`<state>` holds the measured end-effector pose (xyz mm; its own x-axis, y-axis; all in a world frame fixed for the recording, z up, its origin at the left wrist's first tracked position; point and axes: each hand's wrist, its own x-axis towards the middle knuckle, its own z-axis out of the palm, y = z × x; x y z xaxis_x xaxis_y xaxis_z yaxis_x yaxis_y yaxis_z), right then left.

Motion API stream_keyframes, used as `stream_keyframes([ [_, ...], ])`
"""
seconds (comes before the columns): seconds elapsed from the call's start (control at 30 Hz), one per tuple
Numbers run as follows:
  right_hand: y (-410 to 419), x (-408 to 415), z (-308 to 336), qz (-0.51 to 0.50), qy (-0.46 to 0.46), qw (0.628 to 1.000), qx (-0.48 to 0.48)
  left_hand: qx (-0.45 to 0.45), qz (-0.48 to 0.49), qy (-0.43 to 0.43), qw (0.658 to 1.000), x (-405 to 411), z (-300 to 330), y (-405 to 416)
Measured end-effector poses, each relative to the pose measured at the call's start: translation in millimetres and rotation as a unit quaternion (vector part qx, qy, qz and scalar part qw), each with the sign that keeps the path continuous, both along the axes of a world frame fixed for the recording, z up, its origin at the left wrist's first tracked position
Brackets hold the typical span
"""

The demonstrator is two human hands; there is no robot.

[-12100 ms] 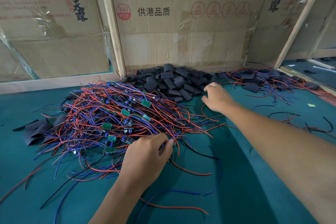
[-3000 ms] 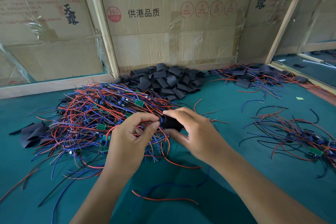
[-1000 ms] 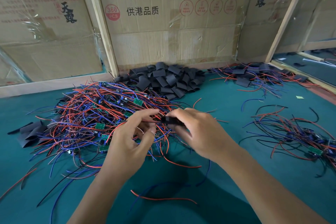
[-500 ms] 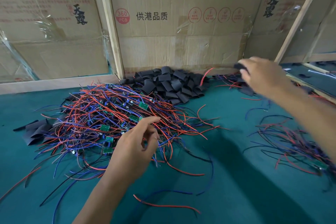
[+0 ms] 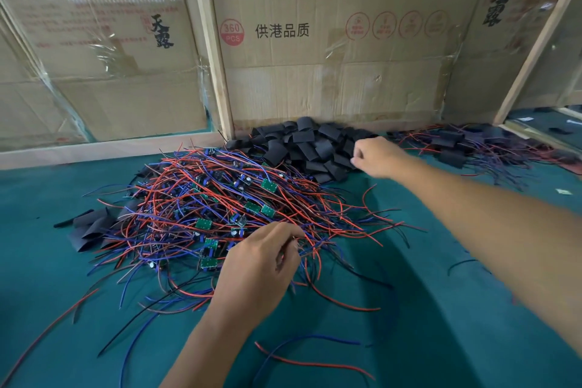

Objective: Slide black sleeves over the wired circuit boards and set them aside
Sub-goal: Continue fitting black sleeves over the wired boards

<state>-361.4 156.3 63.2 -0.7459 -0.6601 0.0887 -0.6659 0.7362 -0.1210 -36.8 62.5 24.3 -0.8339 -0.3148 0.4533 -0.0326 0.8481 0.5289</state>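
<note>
A heap of green circuit boards with red and blue wires (image 5: 220, 208) lies on the green table (image 5: 425, 340). My left hand (image 5: 261, 265) rests at the heap's near right edge, thumb and forefinger pinching some of the wires. Behind the heap, a pile of flat black sleeves (image 5: 302, 145) lies against the cardboard wall. My right hand (image 5: 374, 158) reaches to that pile's right edge, fingers curled down and pinching a sleeve. Sleeved boards (image 5: 456, 145) lie in a group at the back right.
Cardboard boxes (image 5: 330, 73) with wooden strips wall off the back. A few more black sleeves (image 5: 91, 227) lie left of the heap. Loose red, blue and black wires (image 5: 308, 359) are strewn across the near table.
My right hand has left the sleeved group at the back right and swung left to the black sleeve pile. My left hand has dropped onto the wire heap and closed on wires.
</note>
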Motion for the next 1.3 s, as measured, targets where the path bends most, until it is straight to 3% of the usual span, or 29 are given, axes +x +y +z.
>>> stream_keyframes([
  [0.1,-24.0,4.5,-7.4,-0.012,0.002,1.000,-0.009,0.004,-0.001,0.015,1.000,0.3,1.0,0.2],
  [0.23,-36.3,2.7,-5.4,-0.016,-0.041,0.996,0.073,0.004,0.002,0.038,0.999,0.8,0.7,1.6],
  [0.43,-28.0,8.8,-5.1,-0.002,0.047,0.994,0.099,-0.006,0.001,0.045,0.999,0.5,2.1,4.5],
  [0.53,-15.1,28.0,9.2,-0.059,0.059,0.996,0.013,0.002,0.015,0.054,0.998,-0.2,1.8,3.3],
  [0.63,10.5,60.7,20.2,-0.086,0.001,0.982,-0.169,0.010,0.024,0.059,0.998,-1.1,0.2,2.2],
  [0.7,29.2,92.6,19.4,-0.037,-0.143,0.932,-0.332,0.008,0.027,0.060,0.998,-2.7,0.1,2.8],
  [0.8,47.4,140.8,5.9,0.042,-0.356,0.787,-0.503,-0.003,0.072,0.069,0.995,-4.3,0.9,0.2],
  [0.87,50.9,162.8,-9.6,0.045,-0.420,0.715,-0.557,-0.017,0.137,0.080,0.987,-1.5,2.4,-10.7],
  [0.9,50.9,169.9,-17.3,0.041,-0.421,0.709,-0.564,-0.015,0.170,0.081,0.982,0.5,3.1,-19.1],
  [1.0,51.2,177.9,-35.5,0.041,-0.347,0.782,-0.516,0.008,0.238,0.061,0.969,5.8,3.1,-41.6],
  [1.1,52.9,180.3,-39.2,0.042,-0.284,0.829,-0.481,-0.016,0.229,0.033,0.973,4.8,0.1,-40.9],
  [1.3,51.1,177.5,-43.7,0.020,-0.258,0.836,-0.483,-0.168,0.161,-0.015,0.973,-30.7,29.7,-49.3],
])
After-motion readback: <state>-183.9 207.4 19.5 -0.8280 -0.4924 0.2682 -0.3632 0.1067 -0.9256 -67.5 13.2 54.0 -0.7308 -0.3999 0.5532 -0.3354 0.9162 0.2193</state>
